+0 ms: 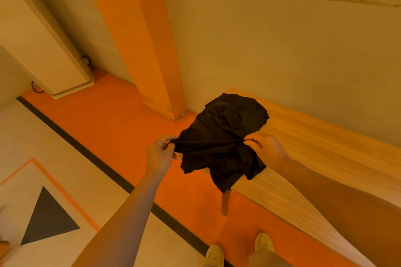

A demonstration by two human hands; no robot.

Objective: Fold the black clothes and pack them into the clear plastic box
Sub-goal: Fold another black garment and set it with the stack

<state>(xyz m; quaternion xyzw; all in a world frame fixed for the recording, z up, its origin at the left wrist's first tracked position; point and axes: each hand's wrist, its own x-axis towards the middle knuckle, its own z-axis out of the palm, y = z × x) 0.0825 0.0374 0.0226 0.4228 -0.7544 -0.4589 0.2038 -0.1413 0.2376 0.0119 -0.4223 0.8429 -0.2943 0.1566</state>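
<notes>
Both hands, left hand [160, 154] and right hand [265, 147], pinch one black garment [223, 136] (crumpled) over one wooden table [314, 147].

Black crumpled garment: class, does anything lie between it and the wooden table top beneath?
Nothing visible does. Left hand and right hand pinch the black crumpled garment above the bare wooden table top.
</notes>
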